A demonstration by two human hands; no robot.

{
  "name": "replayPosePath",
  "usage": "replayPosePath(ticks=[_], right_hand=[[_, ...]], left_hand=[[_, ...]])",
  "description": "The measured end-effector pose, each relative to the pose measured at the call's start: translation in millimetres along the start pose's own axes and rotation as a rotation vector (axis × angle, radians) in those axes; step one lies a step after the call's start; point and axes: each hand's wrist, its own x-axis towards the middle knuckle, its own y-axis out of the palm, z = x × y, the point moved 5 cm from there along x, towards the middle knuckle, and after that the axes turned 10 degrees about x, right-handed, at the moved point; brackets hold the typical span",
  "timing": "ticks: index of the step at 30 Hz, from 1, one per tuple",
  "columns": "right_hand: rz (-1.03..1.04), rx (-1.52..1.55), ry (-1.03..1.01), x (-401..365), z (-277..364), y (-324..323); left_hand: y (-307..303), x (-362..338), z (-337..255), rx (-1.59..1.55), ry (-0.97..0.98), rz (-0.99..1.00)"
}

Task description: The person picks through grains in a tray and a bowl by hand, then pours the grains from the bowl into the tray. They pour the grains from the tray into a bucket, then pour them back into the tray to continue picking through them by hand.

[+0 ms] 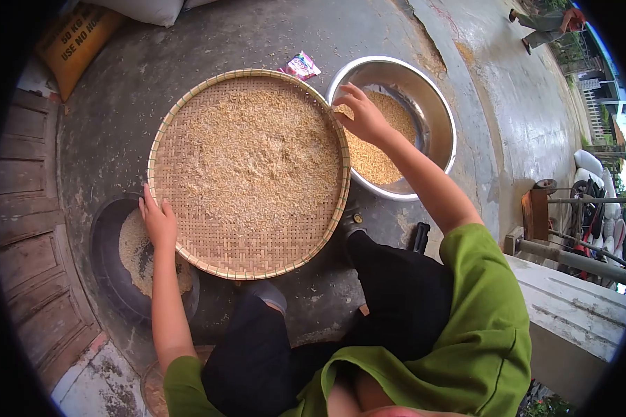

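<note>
A round woven bamboo winnowing tray (215, 244) spans the middle of the view, a layer of pale golden grain (257, 153) spread over its weave. At its left rim, my left hand (159, 221) grips the edge, thumb on the inner side and fingers outside. On the opposite side, my right hand (360, 113) has its bent fingers and thumb at the upper right rim, the wrist passing over a metal basin. That shiny basin (435, 118) holds more golden grain (374, 156). Below my left hand, a dark basin (108, 257) contains paler grain (133, 244), partly hidden by my forearm.
A pink-and-white packet (301, 66) lies beyond the tray. An orange printed sack (78, 43) and a white sack (142, 8) are at the upper left, above wooden panels (31, 187). A person (546, 24) walks in the far right background. Scattered grains dot the concrete floor (129, 132).
</note>
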Motion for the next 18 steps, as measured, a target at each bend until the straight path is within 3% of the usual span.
replayPosePath(ticks=[2,4,18], right_hand=[[0.036,0.027,-0.009,7.7,12.4,10.7],[0.231,-0.043,-0.070,11.8,24.1,27.6],[0.322,-0.209,-0.053,9.2,42.1,42.2]], left_hand=[[1.0,0.3,1.1,-0.017,0.008,-0.021],[-0.1,0.3,0.3,-0.013,0.003,-0.018],[2.2,0.6,2.4,-0.039,0.006,-0.005]])
